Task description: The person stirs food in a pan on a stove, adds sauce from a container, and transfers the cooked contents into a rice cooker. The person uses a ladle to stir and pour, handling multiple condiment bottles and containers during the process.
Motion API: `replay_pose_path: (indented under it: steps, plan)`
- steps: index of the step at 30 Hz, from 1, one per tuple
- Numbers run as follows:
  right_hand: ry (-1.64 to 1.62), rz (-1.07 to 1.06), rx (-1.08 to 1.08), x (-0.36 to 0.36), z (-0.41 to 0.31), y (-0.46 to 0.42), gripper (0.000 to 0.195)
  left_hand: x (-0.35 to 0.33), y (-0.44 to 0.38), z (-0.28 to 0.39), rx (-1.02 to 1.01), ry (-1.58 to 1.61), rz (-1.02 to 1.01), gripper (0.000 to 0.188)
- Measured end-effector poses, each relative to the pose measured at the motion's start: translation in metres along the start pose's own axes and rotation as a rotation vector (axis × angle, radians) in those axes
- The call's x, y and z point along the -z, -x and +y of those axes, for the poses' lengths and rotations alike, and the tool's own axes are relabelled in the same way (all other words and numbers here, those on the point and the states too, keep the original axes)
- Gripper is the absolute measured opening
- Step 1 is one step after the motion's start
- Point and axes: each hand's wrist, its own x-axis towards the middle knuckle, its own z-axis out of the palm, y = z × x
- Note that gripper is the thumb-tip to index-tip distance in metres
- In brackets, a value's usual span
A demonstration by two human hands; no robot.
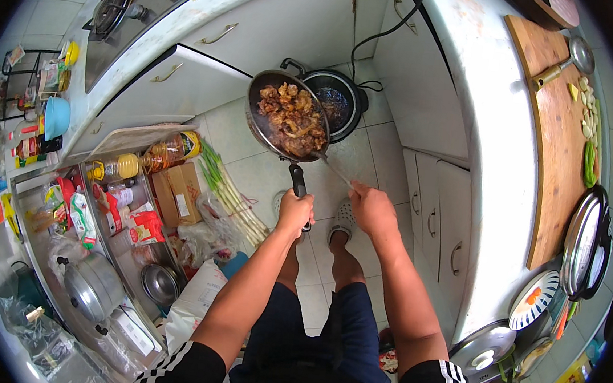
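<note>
My left hand (pixel 295 211) is wrapped around the black handle (pixel 298 181) of a frying pan (pixel 252 124). Browned, sauce-coated chunks of meat (pixel 291 116) fill much of the pan. Between the fingers of my right hand (pixel 375 209) is the thin handle of a cooking utensil (pixel 338 171), whose other end reaches the pan's near right edge; its head cannot be made out. Partly behind the pan, a black electric pot (pixel 360 106) stands on the tiled floor with dark contents. The pan overlaps the pot's left side, and whether they touch is unclear.
A black cord (pixel 356 48) runs from near the pot up the cabinet. Scallions (pixel 232 201) and a cardboard box (pixel 178 194) lie left, beside a crowded metal rack (pixel 142 199). On the right counter (pixel 483 168) are a wooden cutting board (pixel 547 158), a ladle (pixel 561 66) and garlic (pixel 588 109).
</note>
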Motion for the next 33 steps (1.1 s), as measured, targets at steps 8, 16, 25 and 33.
replay_pose_path:
  steps: [8,16,25,33]
  plan:
    - [0.238,-0.124,-0.029,-0.025,-0.023,-0.035,0.019,-0.011,0.003,0.011,0.040,0.031,-0.004,0.016]
    - [0.210,-0.094,-0.077,-0.057,-0.009,-0.068,0.025,-0.009,-0.004,0.007,0.028,0.018,0.010,0.017]
    - [0.088,-0.040,-0.140,-0.067,-0.002,-0.076,0.029,-0.012,0.000,0.014,0.050,0.015,0.031,0.017]
    - [-0.054,0.036,-0.179,-0.057,-0.004,-0.071,0.031,-0.012,0.006,0.016,0.041,0.025,0.026,0.013]
